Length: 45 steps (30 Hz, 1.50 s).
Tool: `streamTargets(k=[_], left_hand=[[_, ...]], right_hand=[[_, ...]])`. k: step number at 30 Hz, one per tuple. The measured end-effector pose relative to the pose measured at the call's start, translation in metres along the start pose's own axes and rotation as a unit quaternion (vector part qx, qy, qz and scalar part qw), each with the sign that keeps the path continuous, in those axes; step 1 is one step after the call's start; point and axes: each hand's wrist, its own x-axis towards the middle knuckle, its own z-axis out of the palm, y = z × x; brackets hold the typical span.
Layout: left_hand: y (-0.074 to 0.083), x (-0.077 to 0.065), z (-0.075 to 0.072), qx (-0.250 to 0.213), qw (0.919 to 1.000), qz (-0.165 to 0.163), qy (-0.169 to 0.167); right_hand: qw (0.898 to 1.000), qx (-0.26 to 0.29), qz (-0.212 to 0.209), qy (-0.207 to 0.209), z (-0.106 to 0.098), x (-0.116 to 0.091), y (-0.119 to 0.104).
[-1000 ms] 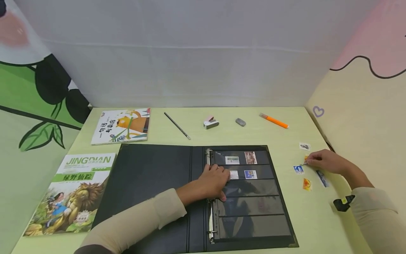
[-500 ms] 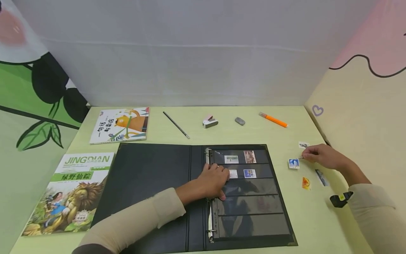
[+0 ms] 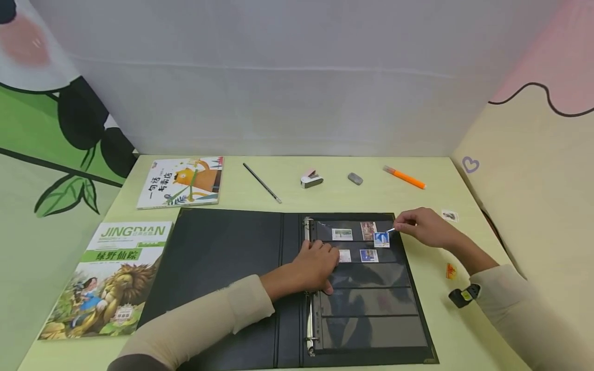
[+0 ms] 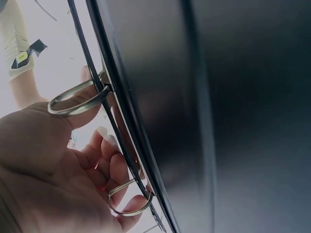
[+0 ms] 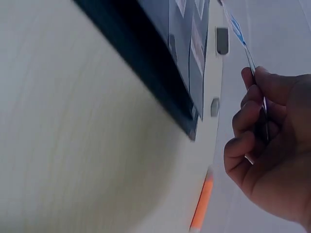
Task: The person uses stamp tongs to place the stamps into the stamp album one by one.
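Observation:
My right hand (image 3: pixel 424 226) grips metal tweezers (image 5: pixel 251 60), whose tips hold a blue-and-white stamp (image 3: pixel 381 240). In the head view the stamp overlaps the top rows of the black pocket page (image 3: pixel 371 301), just right of centre. That page sits in an open black ring binder (image 3: pixel 223 268). My left hand (image 3: pixel 315 265) rests on the page beside the metal rings (image 4: pixel 77 104), fingers loosely bent. Stamps in the upper pockets include a greenish one (image 3: pixel 342 234), a reddish-brown one (image 3: pixel 368 228), a blue one (image 3: pixel 369 255) and a pale one (image 3: pixel 344 255) partly behind my left fingers.
Right of the binder lie a grey-printed stamp (image 3: pixel 449 215) and an orange stamp (image 3: pixel 451 271). Behind it are a pencil (image 3: pixel 262 183), a small stapler (image 3: pixel 311 180), a grey eraser (image 3: pixel 355 179) and an orange marker (image 3: pixel 405 177). Two books (image 3: pixel 181 183) lie on the left.
My right hand has lifted the blue-and-white stamp off the table with the tweezers and carried it left over the pocket page. My left hand has stayed in place.

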Motion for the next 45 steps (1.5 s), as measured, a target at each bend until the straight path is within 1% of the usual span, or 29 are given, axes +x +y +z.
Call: streamTargets(k=[3,7,13,17,21,27,30,37,45], left_hand=[[0.0,0.0,0.0,0.002,1.0,0.001,0.004],[0.0,0.0,0.0,0.002,1.0,0.002,0.005],[0.001,0.001,0.001,-0.001,1.0,0.0,0.005],[0.001,0.002,0.0,0.0,1.0,0.002,0.002],[0.001,0.001,-0.001,0.002,1.0,0.008,0.004],[0.001,0.001,-0.001,0.006,0.9999,0.01,0.012],[0.001,0.001,0.0,0.009,0.9998,0.009,0.014],[0.003,0.005,0.0,0.008,0.9997,0.014,0.016],[-0.001,0.004,0.003,0.004,0.9998,0.011,0.014]], right_hand=[[1.0,-0.005,-0.012,-0.011,0.013,0.011,-0.02],[0.999,-0.015,-0.037,-0.022,0.029,0.022,-0.037],[0.995,-0.042,-0.08,-0.044,0.048,0.027,-0.058],[0.99,-0.057,-0.115,-0.063,0.056,0.026,-0.067],[0.983,-0.061,-0.151,-0.087,0.061,0.025,-0.071],[0.976,-0.065,-0.179,-0.108,0.065,0.022,-0.071],[0.975,-0.068,-0.181,-0.113,0.065,0.022,-0.072],[0.977,-0.062,-0.161,-0.124,0.064,0.021,-0.073],[0.975,-0.059,-0.176,-0.121,0.064,0.024,-0.073]])
